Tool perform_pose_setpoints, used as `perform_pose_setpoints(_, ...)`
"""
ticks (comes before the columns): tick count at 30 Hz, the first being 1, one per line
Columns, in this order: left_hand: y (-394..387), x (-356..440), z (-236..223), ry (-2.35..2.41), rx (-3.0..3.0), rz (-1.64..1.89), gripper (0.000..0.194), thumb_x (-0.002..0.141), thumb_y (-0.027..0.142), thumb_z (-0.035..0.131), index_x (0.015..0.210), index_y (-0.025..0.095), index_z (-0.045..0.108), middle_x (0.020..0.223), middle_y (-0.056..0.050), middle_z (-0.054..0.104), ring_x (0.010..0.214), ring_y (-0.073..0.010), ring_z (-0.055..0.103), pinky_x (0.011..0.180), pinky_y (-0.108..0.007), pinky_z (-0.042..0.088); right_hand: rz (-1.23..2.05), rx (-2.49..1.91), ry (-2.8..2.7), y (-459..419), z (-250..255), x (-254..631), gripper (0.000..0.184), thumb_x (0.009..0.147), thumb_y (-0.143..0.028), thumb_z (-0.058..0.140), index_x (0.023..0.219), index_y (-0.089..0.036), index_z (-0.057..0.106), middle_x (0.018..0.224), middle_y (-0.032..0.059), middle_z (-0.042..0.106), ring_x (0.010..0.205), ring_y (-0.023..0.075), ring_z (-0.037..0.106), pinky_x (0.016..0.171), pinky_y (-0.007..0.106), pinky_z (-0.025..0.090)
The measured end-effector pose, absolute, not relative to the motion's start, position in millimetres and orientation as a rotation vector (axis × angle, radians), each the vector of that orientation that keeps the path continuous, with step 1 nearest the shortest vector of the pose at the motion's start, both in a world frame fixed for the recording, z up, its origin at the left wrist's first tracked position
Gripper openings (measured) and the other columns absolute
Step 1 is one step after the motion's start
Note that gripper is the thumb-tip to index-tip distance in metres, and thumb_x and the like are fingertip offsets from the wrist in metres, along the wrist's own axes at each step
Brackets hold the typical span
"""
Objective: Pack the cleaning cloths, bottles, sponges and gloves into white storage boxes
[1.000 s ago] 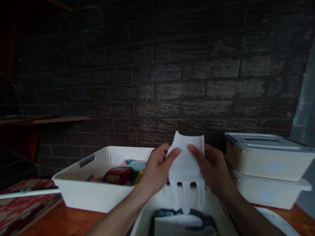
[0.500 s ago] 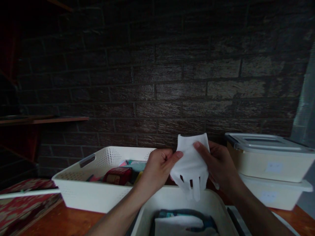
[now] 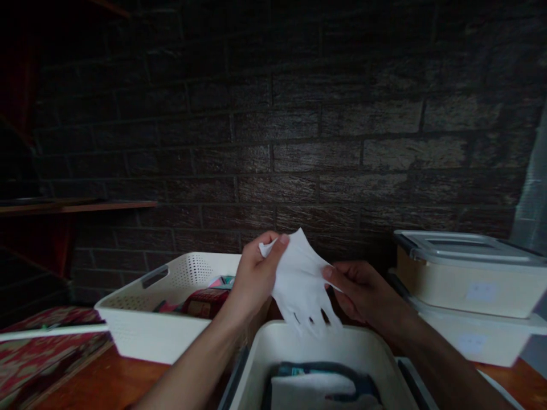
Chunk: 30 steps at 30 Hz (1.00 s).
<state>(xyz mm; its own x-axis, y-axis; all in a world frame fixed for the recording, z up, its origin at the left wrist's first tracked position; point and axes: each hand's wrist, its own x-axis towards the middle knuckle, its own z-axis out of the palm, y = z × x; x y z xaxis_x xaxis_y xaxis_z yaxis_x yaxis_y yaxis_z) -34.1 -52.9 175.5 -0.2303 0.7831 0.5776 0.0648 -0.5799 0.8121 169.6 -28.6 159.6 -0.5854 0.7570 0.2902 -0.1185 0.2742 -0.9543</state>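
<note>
Between my hands hangs a white cloth glove (image 3: 301,279), its fingers dangling downward and its cuff tilted at the top. My left hand (image 3: 258,270) pinches the glove near the cuff's left side, thumb on top. With thumb and fingers, my right hand (image 3: 356,290) grips the glove's right edge, lower down. Directly below the glove stands a white bin (image 3: 316,339), holding a white cloth item (image 3: 310,392) and a dark blue item (image 3: 354,378) whose kind I cannot make out.
At the left, a white perforated basket (image 3: 145,336) holds a red package (image 3: 207,302) and other items. Two lidded storage boxes (image 3: 465,285) are stacked at the right. Behind is a dark brick wall (image 3: 294,154), with a wooden shelf (image 3: 81,206) at the left. Everything stands on a wooden table (image 3: 102,378).
The glove has tilted and shifted left and slightly down. My left hand has moved left and up to its cuff; my right hand has moved lower on its right edge.
</note>
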Motion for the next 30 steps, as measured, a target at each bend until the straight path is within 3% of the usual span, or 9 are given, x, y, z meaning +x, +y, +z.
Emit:
perform_pose_setpoints(2,-53,-44,182,1.013,1.472,1.964,0.033,0.089,0.048,0.069,0.08,0.018,0.061,0.065,0.002,0.056,0.055,-0.0093,0.047,0.049,-0.018,0.033,1.39,-0.569,-1.798,-26,161,176,0.045,0.094,-0.058,0.06,0.079,-0.016,0.061,0.042,-0.0104,0.032,0.037,0.0045,0.022,0.037,0.019,0.016)
perform_pose_setpoints(5,-54,-57,190,0.989,1.42,2.077,0.031,0.087,0.047,0.071,0.08,0.019,0.061,0.065,0.003,0.056,0.054,-0.0094,0.048,0.048,-0.018,0.034,1.414,-0.502,-1.871,-22,162,186,0.041,0.096,-0.054,0.06,0.083,-0.015,0.061,0.044,-0.0103,0.035,0.039,0.0041,0.024,0.038,0.018,0.019)
perform_pose_setpoints(13,-62,-52,196,0.918,1.366,2.076,0.029,0.087,0.045,0.072,0.081,0.019,0.061,0.068,0.003,0.059,0.055,-0.0097,0.049,0.051,-0.018,0.039,1.483,-0.567,-2.009,-21,168,203,0.036,0.091,-0.048,0.069,0.082,-0.015,0.061,0.054,-0.0033,0.058,0.042,0.0094,0.054,0.039,0.018,0.041)
perform_pose_setpoints(16,-71,-35,190,0.909,1.416,1.919,0.029,0.09,0.047,0.069,0.082,0.02,0.059,0.069,0.003,0.058,0.057,-0.0099,0.049,0.052,-0.018,0.039,1.529,-0.461,-2.096,-21,162,192,0.032,0.092,-0.046,0.069,0.094,-0.015,0.06,0.058,-0.0023,0.063,0.046,0.0106,0.058,0.044,0.019,0.044)
perform_pose_setpoints(18,-76,-26,186,0.903,1.439,1.855,0.03,0.091,0.048,0.067,0.082,0.02,0.058,0.068,0.003,0.058,0.057,-0.0104,0.049,0.052,-0.018,0.038,1.567,-0.422,-2.184,-21,155,182,0.035,0.089,-0.047,0.072,0.1,-0.015,0.061,0.057,-0.0037,0.062,0.045,0.0096,0.054,0.043,0.018,0.04)
perform_pose_setpoints(22,-81,-20,185,0.896,1.437,1.842,0.03,0.091,0.047,0.067,0.082,0.02,0.058,0.067,0.003,0.057,0.056,-0.0104,0.049,0.051,-0.018,0.038,1.521,-0.433,-2.241,-23,144,170,0.038,0.081,-0.048,0.08,0.091,-0.013,0.07,0.055,-0.0072,0.05,0.046,0.0055,0.038,0.043,0.018,0.028)
perform_pose_setpoints(25,-76,-32,191,0.884,1.386,1.972,0.027,0.09,0.045,0.069,0.083,0.02,0.059,0.067,0.004,0.058,0.056,-0.0091,0.049,0.052,-0.017,0.04,1.463,-0.485,-2.299,-24,146,173,0.037,0.086,-0.05,0.073,0.093,-0.014,0.074,0.056,-0.0072,0.044,0.049,0.0053,0.032,0.044,0.02,0.021)
perform_pose_setpoints(30,-61,-62,203,0.828,1.264,2.206,0.027,0.086,0.042,0.074,0.083,0.019,0.062,0.067,0.004,0.058,0.053,-0.0085,0.048,0.049,-0.017,0.04,1.406,-0.55,-2.37,-24,158,190,0.046,0.093,-0.054,0.064,0.08,-0.012,0.076,0.048,-0.0082,0.033,0.044,0.0051,0.023,0.043,0.022,0.015)
